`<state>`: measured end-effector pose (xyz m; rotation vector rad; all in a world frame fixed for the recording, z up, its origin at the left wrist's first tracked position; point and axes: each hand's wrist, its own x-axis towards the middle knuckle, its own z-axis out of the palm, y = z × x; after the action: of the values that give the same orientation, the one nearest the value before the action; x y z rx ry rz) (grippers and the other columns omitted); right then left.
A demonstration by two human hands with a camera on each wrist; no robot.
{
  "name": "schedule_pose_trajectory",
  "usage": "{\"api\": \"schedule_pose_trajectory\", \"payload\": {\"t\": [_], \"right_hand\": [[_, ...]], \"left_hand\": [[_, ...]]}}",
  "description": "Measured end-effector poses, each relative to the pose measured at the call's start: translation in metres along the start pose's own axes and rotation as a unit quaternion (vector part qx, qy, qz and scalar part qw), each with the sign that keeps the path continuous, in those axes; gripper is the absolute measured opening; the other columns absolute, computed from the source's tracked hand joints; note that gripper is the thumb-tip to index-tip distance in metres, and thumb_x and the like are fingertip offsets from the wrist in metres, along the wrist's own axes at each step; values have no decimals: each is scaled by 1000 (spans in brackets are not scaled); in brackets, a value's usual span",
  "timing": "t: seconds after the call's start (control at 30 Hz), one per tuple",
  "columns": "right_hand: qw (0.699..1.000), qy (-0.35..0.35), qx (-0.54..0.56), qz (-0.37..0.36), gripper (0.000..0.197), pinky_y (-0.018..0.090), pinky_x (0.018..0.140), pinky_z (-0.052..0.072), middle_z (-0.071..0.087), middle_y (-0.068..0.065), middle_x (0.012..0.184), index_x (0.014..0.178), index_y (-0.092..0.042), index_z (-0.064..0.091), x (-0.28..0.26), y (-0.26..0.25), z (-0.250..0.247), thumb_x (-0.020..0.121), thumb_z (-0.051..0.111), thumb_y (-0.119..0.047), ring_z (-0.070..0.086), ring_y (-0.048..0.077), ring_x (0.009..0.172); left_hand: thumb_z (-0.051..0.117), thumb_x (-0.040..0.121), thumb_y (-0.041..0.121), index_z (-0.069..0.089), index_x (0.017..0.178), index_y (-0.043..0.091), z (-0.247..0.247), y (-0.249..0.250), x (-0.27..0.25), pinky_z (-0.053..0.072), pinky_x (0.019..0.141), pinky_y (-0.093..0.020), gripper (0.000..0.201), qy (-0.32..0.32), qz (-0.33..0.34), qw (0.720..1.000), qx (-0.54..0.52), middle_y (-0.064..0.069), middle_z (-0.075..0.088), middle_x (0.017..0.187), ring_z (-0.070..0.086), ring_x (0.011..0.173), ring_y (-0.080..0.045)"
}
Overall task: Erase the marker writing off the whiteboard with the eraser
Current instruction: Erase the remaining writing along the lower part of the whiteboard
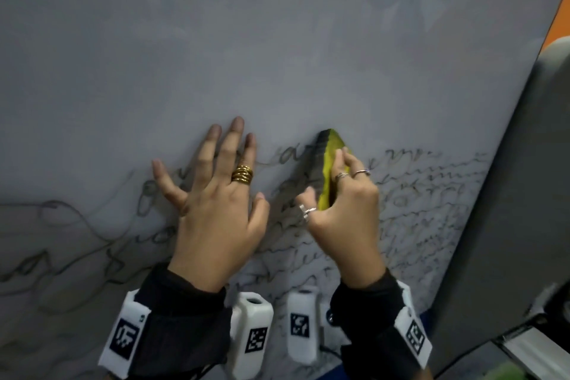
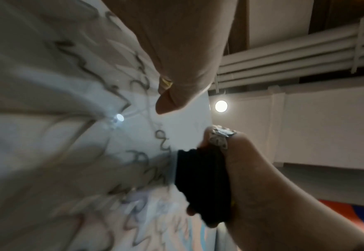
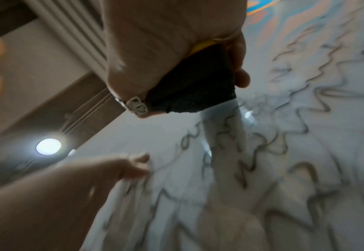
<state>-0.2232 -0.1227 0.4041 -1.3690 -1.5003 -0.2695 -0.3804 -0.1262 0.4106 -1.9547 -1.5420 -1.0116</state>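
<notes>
Gripping the eraser, right hand clamps its fingers around it, pad against whiteboard at the writing's far edge. Left hand lies flat just left, fingers spread.

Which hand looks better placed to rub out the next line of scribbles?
The right hand. It already grips the eraser, whose dark felt meets the whiteboard at the top row of writing. The left hand lies flat, fingers spread, only bracing the board.
</notes>
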Motion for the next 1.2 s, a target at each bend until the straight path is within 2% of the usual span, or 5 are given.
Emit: {"api": "schedule_pose_trajectory", "payload": {"t": [0.23,0.43,0.73,0.97,1.2], "right_hand": [[996,-39,33,-74,80,15,102,30,54,14,135,131,-3,55,-14,-5,-4,65,47,-47,53,19,123],[996,-3,86,14,85,12,101,30,55,16,133,127,0,58,3,24,-16,61,42,-52,52,20,125],[990,-54,55,-120,77,24,96,45,52,11,138,130,-4,57,-24,-15,2,64,50,-42,60,19,114],[1000,11,27,-9,80,21,102,35,55,21,130,125,4,58,-4,10,-8,64,44,-46,55,25,122],[990,-72,0,-122,80,24,83,47,50,12,139,131,-3,55,-38,-45,12,63,46,-44,65,22,92]], "left_hand": [[48,67,26,40,143,25,-10,-4,-2,-1,104,-68,76,50,-84,995,-13,-3,13,158,9,143,-22],[47,65,18,38,144,29,-14,-25,-9,-1,100,-73,80,22,-23,998,46,-1,10,159,11,144,-21],[48,70,16,38,145,31,-11,-38,-11,-3,101,-72,77,25,6,998,63,0,10,160,10,146,-18],[47,68,17,34,145,32,-9,-39,-11,-3,101,-72,80,7,5,998,60,3,7,160,5,147,-17],[44,59,15,35,145,32,-10,-44,-10,3,101,-71,88,-3,9,997,81,1,11,159,11,145,-20]]}}
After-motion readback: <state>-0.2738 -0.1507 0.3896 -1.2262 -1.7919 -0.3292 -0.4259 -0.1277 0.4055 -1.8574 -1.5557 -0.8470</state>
